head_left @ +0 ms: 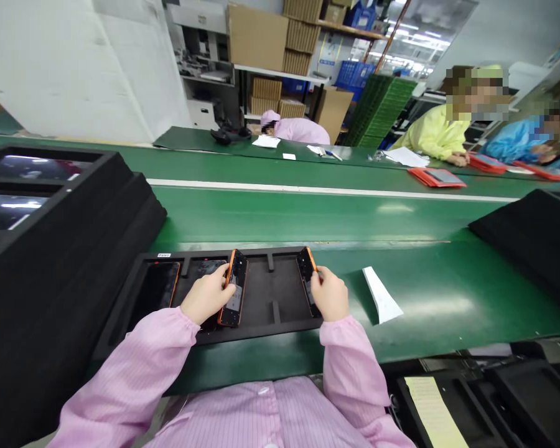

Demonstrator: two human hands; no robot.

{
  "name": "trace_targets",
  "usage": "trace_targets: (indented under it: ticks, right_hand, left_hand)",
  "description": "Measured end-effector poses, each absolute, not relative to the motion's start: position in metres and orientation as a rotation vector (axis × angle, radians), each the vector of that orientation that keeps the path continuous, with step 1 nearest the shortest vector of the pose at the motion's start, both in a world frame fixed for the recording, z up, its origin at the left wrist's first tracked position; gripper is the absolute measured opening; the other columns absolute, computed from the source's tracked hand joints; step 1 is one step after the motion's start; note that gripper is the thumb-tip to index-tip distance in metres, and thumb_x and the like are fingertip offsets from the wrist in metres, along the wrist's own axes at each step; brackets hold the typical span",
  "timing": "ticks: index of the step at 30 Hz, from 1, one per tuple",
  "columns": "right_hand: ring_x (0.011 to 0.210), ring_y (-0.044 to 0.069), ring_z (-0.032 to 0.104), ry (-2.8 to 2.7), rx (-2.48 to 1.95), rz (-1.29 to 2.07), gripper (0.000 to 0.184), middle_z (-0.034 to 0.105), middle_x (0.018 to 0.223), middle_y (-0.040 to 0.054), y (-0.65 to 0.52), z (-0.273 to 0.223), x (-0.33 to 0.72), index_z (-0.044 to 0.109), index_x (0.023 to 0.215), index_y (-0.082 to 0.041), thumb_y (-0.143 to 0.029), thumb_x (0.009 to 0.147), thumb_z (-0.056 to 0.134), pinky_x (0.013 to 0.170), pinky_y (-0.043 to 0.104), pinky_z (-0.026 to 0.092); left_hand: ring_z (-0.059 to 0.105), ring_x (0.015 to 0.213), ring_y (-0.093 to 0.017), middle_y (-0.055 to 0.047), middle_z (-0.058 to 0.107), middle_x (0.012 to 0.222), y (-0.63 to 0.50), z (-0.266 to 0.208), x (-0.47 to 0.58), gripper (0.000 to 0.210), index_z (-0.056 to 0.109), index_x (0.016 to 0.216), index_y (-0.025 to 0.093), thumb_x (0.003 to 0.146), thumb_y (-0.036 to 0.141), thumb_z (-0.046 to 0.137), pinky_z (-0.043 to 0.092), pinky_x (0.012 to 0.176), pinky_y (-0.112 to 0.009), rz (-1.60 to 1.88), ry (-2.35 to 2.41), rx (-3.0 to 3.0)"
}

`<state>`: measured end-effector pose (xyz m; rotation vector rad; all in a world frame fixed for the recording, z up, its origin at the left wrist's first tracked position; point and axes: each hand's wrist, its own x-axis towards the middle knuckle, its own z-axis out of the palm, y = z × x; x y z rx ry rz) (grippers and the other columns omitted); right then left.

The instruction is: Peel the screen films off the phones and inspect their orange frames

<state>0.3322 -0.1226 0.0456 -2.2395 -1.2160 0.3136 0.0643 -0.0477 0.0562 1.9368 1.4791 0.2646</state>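
Observation:
My left hand (pixel 208 294) is closed around an orange-edged smartphone (pixel 236 292), tilted up over the middle of a black foam tray (pixel 256 333). At the tray's right end, my right hand (pixel 330 292) grips the edge of a second orange-edged smartphone (pixel 307 277), also tilted. A third phone (pixel 156 289) lies in the leftmost slot of the tray. Partly hidden behind my left hand is another dark phone (pixel 208 267) in the slot beside it. The tray rests on a green work surface.
Stacked black foam trays (pixel 74 249) with phones rise at my left. A white paper strip (pixel 382 297) lies right of the tray. Black foam (pixel 536 242) stands far right. Beyond the green belt (pixel 270 211) are several co-workers, red-edged folders (pixel 436 177) and shelves with boxes.

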Motion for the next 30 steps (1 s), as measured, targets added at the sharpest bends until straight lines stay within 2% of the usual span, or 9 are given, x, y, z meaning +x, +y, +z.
trace_targets:
  ticks: [3,7,10,12,15,19,23,27,30]
  right_hand:
    - [0.069,0.021,0.064,-1.187,-2.082,0.407,0.037,0.069,0.074,0.0072,-0.123,0.039,0.343,0.064,0.115,-0.014,-0.03,0.09,0.043,0.064,0.029,0.046]
    - [0.06,0.018,0.064,-1.206,-1.854,0.558,0.049,0.068,0.07,0.006,-0.117,0.01,0.337,0.056,0.125,-0.009,-0.04,0.091,0.04,0.055,0.027,0.05]
    - [0.074,0.02,0.069,-1.195,-1.775,0.518,0.05,0.071,0.09,0.0131,-0.116,-0.006,0.333,0.057,0.124,-0.009,-0.043,0.09,0.042,0.065,0.031,0.057]
    - [0.095,0.023,0.068,-1.173,-1.755,0.418,0.05,0.066,0.113,0.0179,-0.119,-0.008,0.331,0.056,0.126,-0.01,-0.043,0.091,0.043,0.08,0.036,0.058]
    - [0.122,0.026,0.055,-1.211,-1.736,0.256,0.044,0.056,0.131,0.0164,-0.126,-0.005,0.327,0.058,0.124,-0.015,-0.043,0.091,0.047,0.104,0.045,0.048]
    - [0.135,0.029,0.043,-1.515,-1.878,0.06,0.052,0.047,0.142,0.0174,-0.134,-0.011,0.315,0.052,0.135,-0.013,-0.044,0.094,0.043,0.112,0.051,0.038]
    - [0.144,0.036,0.027,-1.799,-2.14,-0.113,0.069,0.035,0.153,0.0151,-0.135,-0.024,0.308,0.041,0.147,-0.015,-0.052,0.09,0.05,0.113,0.058,0.028]
    - [0.145,0.032,0.025,-1.858,-2.28,-0.213,0.075,0.033,0.154,0.0132,-0.126,-0.027,0.31,0.042,0.147,-0.017,-0.057,0.085,0.052,0.114,0.056,0.025]
    - [0.145,0.03,0.027,-1.822,-2.345,-0.188,0.074,0.034,0.154,0.0104,-0.121,-0.023,0.312,0.043,0.147,-0.017,-0.057,0.084,0.045,0.113,0.056,0.027]
  left_hand:
    - [0.072,0.094,-0.021,-0.008,0.075,0.103,-0.047,0.044,0.063,0.056,0.04,0.142,0.013,0.087,0.023,0.042,0.056,0.082,-0.031,0.361,1.328,1.801]
    - [0.073,0.089,-0.02,-0.014,0.073,0.107,-0.057,0.023,0.086,0.058,0.027,0.147,0.005,0.092,0.024,0.032,0.058,0.068,-0.029,0.443,1.199,1.709]
    - [0.071,0.1,-0.024,-0.017,0.07,0.116,-0.067,0.01,0.098,0.059,0.028,0.148,0.006,0.092,0.022,0.034,0.058,0.083,-0.038,0.492,1.205,1.73]
    - [0.063,0.116,-0.029,-0.017,0.065,0.127,-0.071,0.006,0.096,0.056,0.038,0.145,0.009,0.09,0.021,0.038,0.05,0.1,-0.047,0.546,1.245,1.798]
    - [0.047,0.134,-0.032,-0.016,0.055,0.14,-0.07,0.006,0.081,0.048,0.052,0.136,0.012,0.091,0.023,0.041,0.035,0.115,-0.051,0.691,1.38,2.008]
    - [0.049,0.128,-0.037,-0.021,0.053,0.138,-0.065,0.006,0.056,0.047,0.053,0.136,0.01,0.093,0.026,0.042,0.046,0.103,-0.052,0.495,1.808,2.298]
    - [0.049,0.126,-0.041,-0.026,0.043,0.145,-0.063,0.006,0.05,0.072,0.041,0.145,0.007,0.085,0.043,0.06,0.048,0.097,-0.05,0.157,1.964,2.241]
    - [0.053,0.125,-0.039,-0.027,0.045,0.145,-0.056,0.019,0.058,0.067,0.042,0.144,0.006,0.084,0.031,0.06,0.047,0.099,-0.045,0.117,1.941,2.134]
    - [0.065,0.108,-0.036,-0.023,0.062,0.127,-0.05,0.035,0.055,0.058,0.047,0.14,0.008,0.085,0.024,0.053,0.052,0.088,-0.043,0.152,1.966,2.043]
